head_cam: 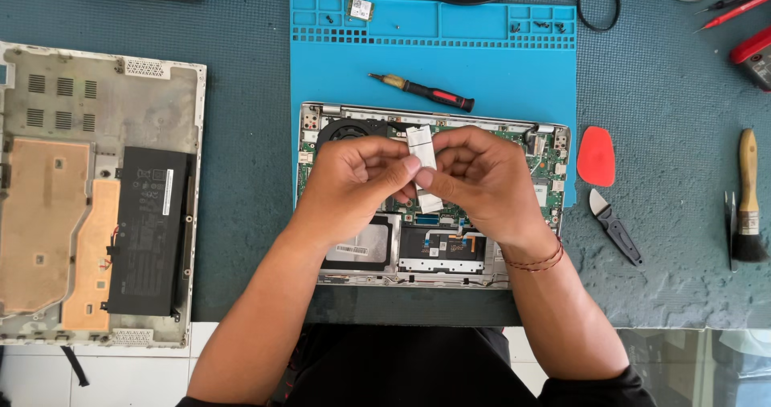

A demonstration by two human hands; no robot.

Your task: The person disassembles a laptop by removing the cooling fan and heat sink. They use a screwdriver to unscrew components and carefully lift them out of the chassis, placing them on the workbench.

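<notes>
Head view looks straight down on two bare hands meeting over an opened laptop [526, 146] that rests on a blue work mat [345, 62]. Between them is a thin white strip [421, 148], probably a flat ribbon cable or a piece of tape; which one is hard to tell. It looks very light, limp and easy to crease, so it is best held by its edges or ends, with light pressure and no sharp bending. The left hand [349, 182] pinches the strip from the left side, thumb and forefinger closed on it. The right hand [482, 178] clamps its lower part from the right, fingertips pressed together on it. The strip stands nearly upright, its top end poking free above both grips, held just above the circuit board near the fan [349, 128]. A red-handled screwdriver [424, 92] lies on the mat beyond the laptop, well apart from the hands.
</notes>
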